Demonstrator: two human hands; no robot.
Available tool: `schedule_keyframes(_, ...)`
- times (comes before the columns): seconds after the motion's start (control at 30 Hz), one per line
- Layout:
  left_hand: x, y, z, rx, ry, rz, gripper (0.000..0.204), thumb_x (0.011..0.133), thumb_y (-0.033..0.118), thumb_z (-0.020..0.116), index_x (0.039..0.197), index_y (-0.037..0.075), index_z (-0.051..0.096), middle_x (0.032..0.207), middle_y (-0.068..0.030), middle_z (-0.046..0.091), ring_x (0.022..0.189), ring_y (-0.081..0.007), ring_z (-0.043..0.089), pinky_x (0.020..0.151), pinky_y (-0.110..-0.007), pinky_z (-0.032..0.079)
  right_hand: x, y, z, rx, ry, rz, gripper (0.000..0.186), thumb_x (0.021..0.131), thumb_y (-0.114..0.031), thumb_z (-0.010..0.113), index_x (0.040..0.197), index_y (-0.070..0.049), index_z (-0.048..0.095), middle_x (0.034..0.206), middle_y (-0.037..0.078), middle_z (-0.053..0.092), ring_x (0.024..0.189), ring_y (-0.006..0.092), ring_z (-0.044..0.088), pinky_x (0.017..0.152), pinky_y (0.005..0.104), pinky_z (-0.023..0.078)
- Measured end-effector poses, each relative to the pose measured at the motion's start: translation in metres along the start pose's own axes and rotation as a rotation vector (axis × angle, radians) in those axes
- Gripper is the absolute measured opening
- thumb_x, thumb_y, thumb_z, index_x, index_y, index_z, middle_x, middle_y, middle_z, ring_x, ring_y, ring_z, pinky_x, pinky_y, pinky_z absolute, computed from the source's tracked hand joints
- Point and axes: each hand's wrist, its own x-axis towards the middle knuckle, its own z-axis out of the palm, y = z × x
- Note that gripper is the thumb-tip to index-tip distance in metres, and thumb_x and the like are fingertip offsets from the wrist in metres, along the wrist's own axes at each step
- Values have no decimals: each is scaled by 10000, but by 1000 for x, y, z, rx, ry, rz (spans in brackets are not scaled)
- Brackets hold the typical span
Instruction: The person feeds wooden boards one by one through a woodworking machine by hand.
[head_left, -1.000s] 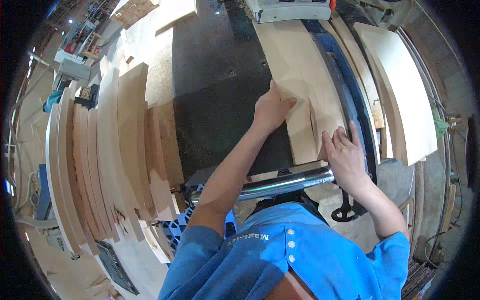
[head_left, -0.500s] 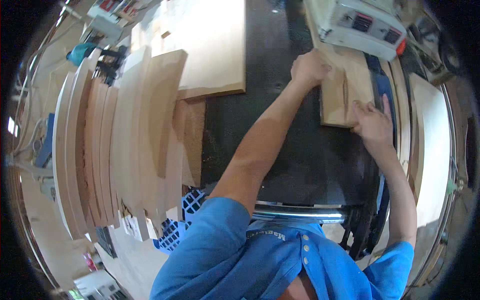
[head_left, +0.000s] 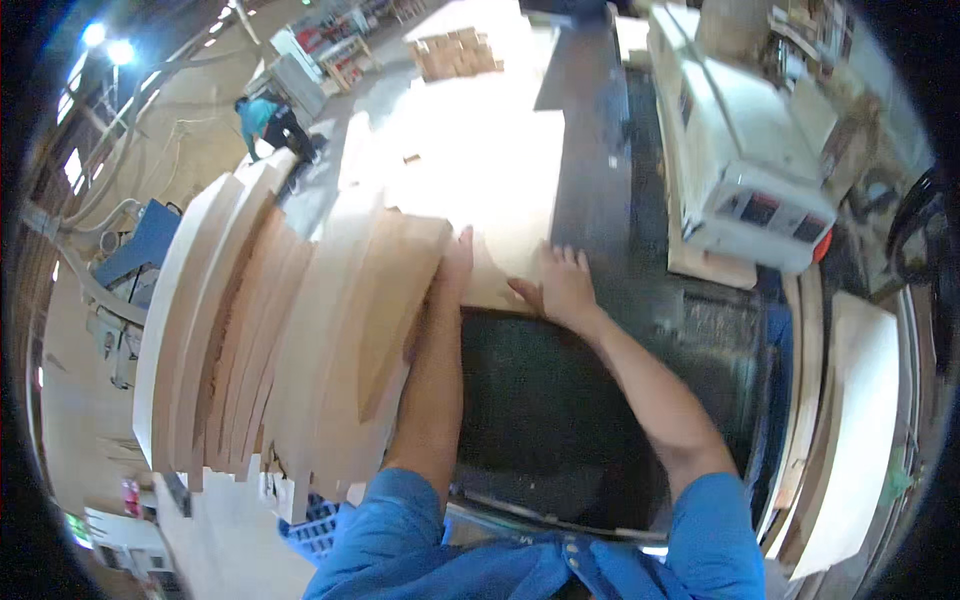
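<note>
Bare forearms outstretched, left fingers forward, right fingers slightly apart, right thumb inward.

Place: a woodworking workshop, with a large room stretching far back.
Timber: a row of long, pale and reddish-brown wooden boards packed side by side at the left.
Panel: a broad, flat, pale wooden panel just beside that row.
Blocks: a stack of short, tan wooden blocks farther off.
Bench: wide, flat and black.
Machinery: a boxy, white machine housing with dark plates and a red knob, at the right.
Right side: more long, pale wooden planks.
Lighting: bright white lamps high at the left.
Co-worker: a person in a teal top, bending in the background.
</note>
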Motion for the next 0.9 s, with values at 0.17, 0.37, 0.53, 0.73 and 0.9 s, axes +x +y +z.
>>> schedule_keyframes(0.17, -25, 67, -32, -264, -294, -269, 529, 787, 397, 629, 1071, -41, 543, 1085, -249, 557, 1052, -384, 511, 924, -453, 393, -15, 30, -12, -157, -68, 178, 1006, 739, -639, 556, 1326, 119, 249, 1334, 291, 363, 1289, 431, 270, 1074, 476, 182)
schedule_keyframes(0.37, -131, 93, -115, -232, -397, 39, 449, 736, 309, 678, 983, -33, 523, 1039, -191, 507, 991, -354, 500, 842, -440, 437, -138, 56, -52, -255, -202, 172, 1027, 636, -550, 705, 1359, 19, 249, 1337, 280, 364, 1276, 443, 289, 1063, 504, 214)
schedule_keyframes(0.53, -250, 66, -208, -440, -642, 232, 554, 744, 268, 687, 1142, -48, 465, 1116, -256, 460, 1079, -406, 447, 918, -452, 394, -309, -4, -87, -388, -443, 182, 1146, 566, -576, 741, 1332, 109, 235, 1371, 304, 293, 1299, 445, 243, 1089, 486, 160)
schedule_keyframes(0.73, -330, 86, -234, -596, -770, 334, 798, 778, 214, 680, 1381, -28, 215, 1406, -355, 85, 1323, -457, 171, 1077, -433, 227, -444, -59, -77, -797, -248, 49, 571, 754, -204, 572, 1225, 83, 421, 1250, 235, 421, 1211, 358, 385, 1057, 540, 203)
schedule_keyframes(0.9, -326, 129, -210, -843, -724, 330, 730, 810, 144, 639, 1382, -26, 219, 1427, -330, 63, 1328, -455, 158, 1080, -421, 228, -449, -51, -79, -771, -109, 120, 448, 761, -97, 499, 1183, 52, 482, 1145, 215, 502, 1155, 325, 444, 1062, 530, 209)
